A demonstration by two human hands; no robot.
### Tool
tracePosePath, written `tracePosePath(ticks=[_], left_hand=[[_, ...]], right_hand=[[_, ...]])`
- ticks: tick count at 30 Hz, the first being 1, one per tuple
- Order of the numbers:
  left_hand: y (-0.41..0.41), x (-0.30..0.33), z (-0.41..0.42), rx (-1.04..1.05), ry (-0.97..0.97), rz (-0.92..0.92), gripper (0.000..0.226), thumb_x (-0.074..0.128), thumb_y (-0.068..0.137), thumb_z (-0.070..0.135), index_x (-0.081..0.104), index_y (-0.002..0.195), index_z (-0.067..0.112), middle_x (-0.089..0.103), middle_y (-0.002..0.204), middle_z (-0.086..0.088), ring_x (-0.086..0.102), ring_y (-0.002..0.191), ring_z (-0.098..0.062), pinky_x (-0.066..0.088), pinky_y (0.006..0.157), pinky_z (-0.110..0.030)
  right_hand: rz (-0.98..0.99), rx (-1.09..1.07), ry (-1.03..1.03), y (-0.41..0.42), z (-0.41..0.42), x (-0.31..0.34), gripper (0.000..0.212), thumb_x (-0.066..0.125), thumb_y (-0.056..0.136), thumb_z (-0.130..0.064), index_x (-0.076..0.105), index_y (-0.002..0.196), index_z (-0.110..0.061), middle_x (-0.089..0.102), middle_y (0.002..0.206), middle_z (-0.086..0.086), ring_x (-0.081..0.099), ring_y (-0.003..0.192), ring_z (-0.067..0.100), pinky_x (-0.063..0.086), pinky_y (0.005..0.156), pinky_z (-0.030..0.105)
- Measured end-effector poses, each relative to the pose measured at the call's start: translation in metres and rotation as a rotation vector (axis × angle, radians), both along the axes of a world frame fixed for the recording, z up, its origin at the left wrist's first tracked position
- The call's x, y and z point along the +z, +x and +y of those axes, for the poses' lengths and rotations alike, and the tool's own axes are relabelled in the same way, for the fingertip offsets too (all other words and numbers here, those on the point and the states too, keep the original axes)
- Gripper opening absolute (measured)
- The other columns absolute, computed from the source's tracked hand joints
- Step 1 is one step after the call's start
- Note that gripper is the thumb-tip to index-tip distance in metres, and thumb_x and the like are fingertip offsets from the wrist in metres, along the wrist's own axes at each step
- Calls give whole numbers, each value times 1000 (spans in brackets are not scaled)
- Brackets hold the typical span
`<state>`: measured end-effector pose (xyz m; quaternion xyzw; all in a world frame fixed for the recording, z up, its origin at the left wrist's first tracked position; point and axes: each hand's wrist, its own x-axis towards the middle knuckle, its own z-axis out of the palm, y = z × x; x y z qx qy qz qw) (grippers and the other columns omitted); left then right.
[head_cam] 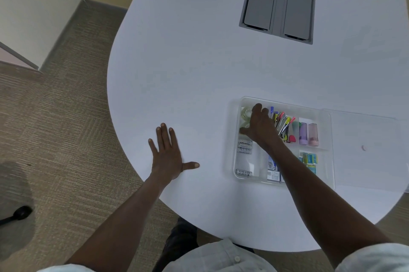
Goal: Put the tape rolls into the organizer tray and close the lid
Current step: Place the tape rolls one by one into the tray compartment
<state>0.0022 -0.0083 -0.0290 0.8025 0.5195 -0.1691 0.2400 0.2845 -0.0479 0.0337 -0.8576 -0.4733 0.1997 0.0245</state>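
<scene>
A clear plastic organizer tray [329, 167] sits on the white table at the right. Clear tape rolls [246, 113] lie in its far-left compartment. My right hand [260, 126] reaches into that compartment and covers most of the rolls, fingers bent down on them; whether it grips one I cannot tell. The clear lid [365, 150] lies flat on the table to the right of the tray, off it. My left hand [169, 155] rests flat on the table left of the tray, fingers spread, holding nothing.
Other tray compartments hold batteries [244, 146], coloured pens and clips [283, 124], two small tubes [308, 134] and small boxes [309, 160]. A grey cable hatch [278, 1] is set into the table at the back. The table's curved edge runs close by my left wrist; carpet lies beyond.
</scene>
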Motion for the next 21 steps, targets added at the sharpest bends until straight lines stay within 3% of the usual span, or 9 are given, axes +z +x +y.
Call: tracePosePath(ticks=[10,17,21], left_hand=[[0,-2,0,-4,5,-8,148,32,51,100,-28,145,2,-38,152,-22,-36,141,-35,-5,115,-65],[0,-1,0,-4,9,2,148,31,51,100,-28,145,2,-38,152,-22,-35,142,-35,-4,115,-65],[0,-1,0,-5,15,18,148,34,52,99,-29,145,2,-39,151,-22,-35,142,-36,-3,115,-65]], right_hand=[[-12,-79,6,-10,7,-8,92,88,65,-28,30,128,4,44,111,28,65,67,42,47,55,34],[-6,-111,-9,-12,9,-8,91,84,68,-14,26,135,4,45,113,29,65,77,45,51,62,39],[45,-141,-9,-10,10,-11,101,87,66,-18,21,139,5,43,117,30,63,84,47,54,75,46]])
